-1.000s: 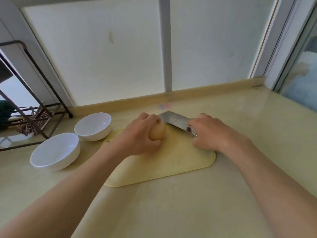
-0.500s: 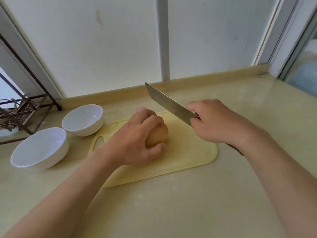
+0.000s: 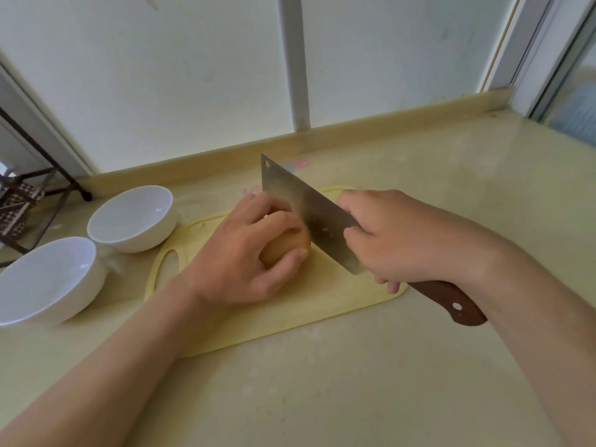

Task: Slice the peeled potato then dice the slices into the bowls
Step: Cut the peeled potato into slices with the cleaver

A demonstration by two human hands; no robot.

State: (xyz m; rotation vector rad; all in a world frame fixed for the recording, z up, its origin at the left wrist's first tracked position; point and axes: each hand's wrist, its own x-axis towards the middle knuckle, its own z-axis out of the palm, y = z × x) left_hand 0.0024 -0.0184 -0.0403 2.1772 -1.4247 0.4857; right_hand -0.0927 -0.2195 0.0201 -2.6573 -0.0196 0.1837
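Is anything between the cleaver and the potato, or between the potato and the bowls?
Nothing visible blocks the cleaver: its blade stands at the potato's exposed right end. Toward the bowls lie only the gripping left hand and bare cutting board.

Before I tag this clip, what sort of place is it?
Probably a home kitchen counter beside a window: a yellow cutting board lies on the pale countertop, the right hand holds a cleaver at a potato gripped by the left hand, and two white bowls stand beside the board.
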